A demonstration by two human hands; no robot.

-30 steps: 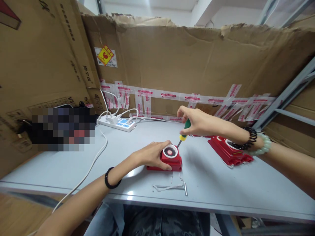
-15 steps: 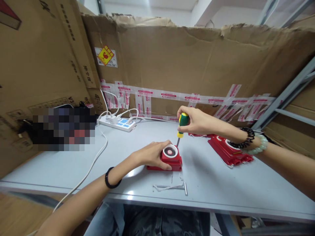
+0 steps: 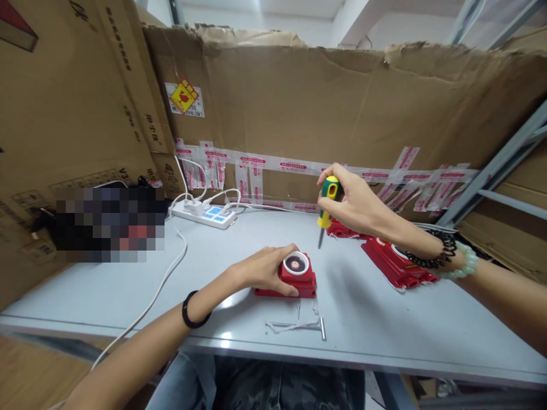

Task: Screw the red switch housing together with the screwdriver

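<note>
A red box-shaped device (image 3: pixel 304 289) with a white ring around a dark round centre lies on the grey table. My left hand (image 3: pixel 271 270) grips it from the left, thumb along the near side and fingers over the back. Up and to the right, my right hand (image 3: pixel 348 196) holds a green and yellow screwdriver (image 3: pixel 325 210), its tip pointing down in the air, apart from the device. Just in front of the device lies a small screw (image 3: pixel 298 312). Nearer the table edge is a metal T-shaped tool (image 3: pixel 323 329) with a white string across its shaft.
More red devices (image 3: pixel 399 267) stand to the right, partly behind my right forearm. A white power strip (image 3: pixel 205 214) with plugged-in cables sits at the back left. Cardboard (image 3: pixel 299 108) walls the back and left; a metal shelf frame (image 3: pixel 496 156) rises at the right.
My right hand has lifted the screwdriver up and to the right, off the red device's back right corner. My left hand and the device have stayed in place.
</note>
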